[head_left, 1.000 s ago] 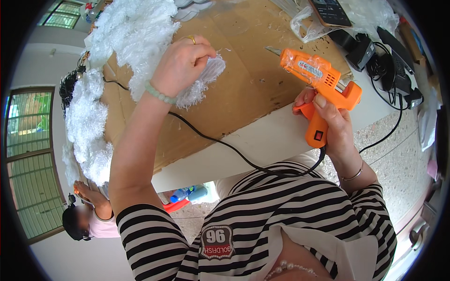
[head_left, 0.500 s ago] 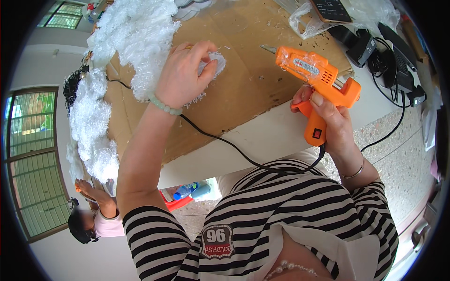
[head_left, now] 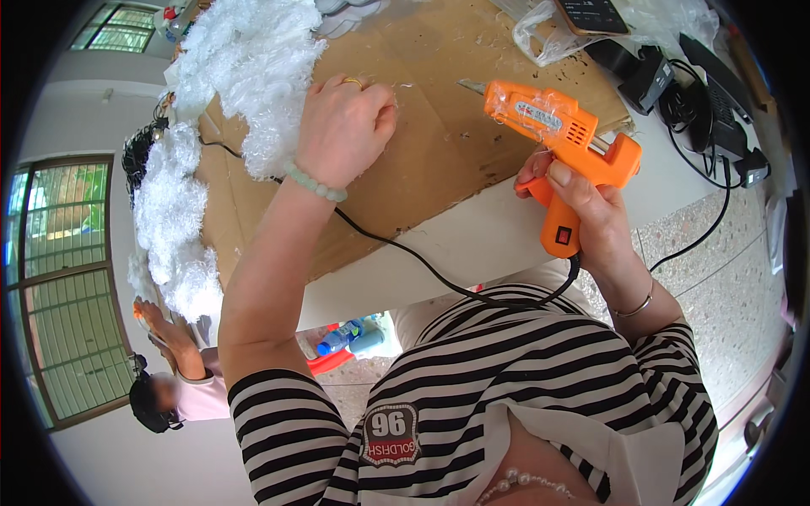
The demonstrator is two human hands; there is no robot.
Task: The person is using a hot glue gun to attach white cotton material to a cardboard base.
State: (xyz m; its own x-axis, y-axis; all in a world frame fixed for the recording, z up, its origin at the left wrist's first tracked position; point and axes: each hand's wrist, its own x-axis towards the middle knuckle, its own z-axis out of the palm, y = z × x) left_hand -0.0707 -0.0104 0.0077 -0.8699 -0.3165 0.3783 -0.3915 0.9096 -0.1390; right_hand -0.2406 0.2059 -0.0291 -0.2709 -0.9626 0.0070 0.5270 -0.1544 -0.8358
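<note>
- The left hand [head_left: 342, 126] rested knuckles-up on the cardboard sheet [head_left: 439, 143], fingers curled together and pressing down at the edge of the white fibre stuffing [head_left: 249, 67]; whether anything lay pinched beneath the fingers could not be determined.
- A ring sat on one finger of that hand, and a pale green bead bracelet [head_left: 314, 183] circled its wrist.
- The right hand [head_left: 586, 211] was wrapped tightly around the grip of the orange hot glue gun [head_left: 561, 139], thumb laid across the body near the trigger.
- The glue gun was held above the right edge of the cardboard, its nozzle [head_left: 471, 85] pointing left toward the left hand, with a clear gap between them.
- The black power cord [head_left: 405, 249] ran from the base of the gun grip, across the white table edge [head_left: 472, 240], and under the left forearm.
- More white stuffing [head_left: 169, 228] covered the left margin of the cardboard.
- Black adapters and cables [head_left: 700, 93] lay at the upper right, beside a clear plastic bag [head_left: 548, 34].
- Another person's hand [head_left: 164, 325] showed below the table at lower left.
</note>
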